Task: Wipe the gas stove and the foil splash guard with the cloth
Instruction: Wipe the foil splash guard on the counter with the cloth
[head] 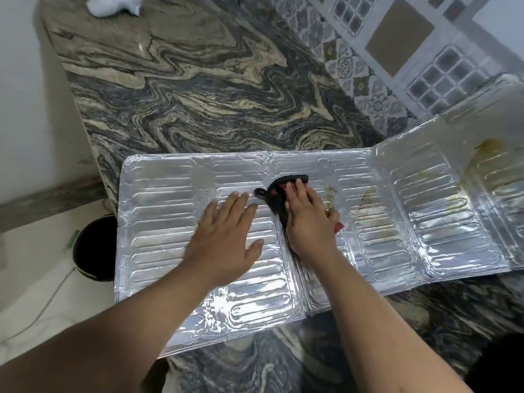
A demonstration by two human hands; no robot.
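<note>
The foil splash guard [158, 211] lies mostly flat on the marbled stone counter, its right panels bent upward. Yellow-brown grease stains [368, 199] mark the panels right of centre and the raised end. My left hand [224, 236] rests flat on the foil, fingers spread, holding nothing. My right hand [307, 219] presses a dark cloth with red parts [279, 191] onto the foil's middle fold. The cloth sticks out beyond my fingers toward the far edge. No gas stove is in view.
The marbled counter [198, 80] stretches away beyond the foil. A white crumpled object [113, 5] sits at its far end. A patterned tiled wall [397, 52] rises on the right. Below the counter's left edge stands a dark round bin [95, 248] on a pale floor.
</note>
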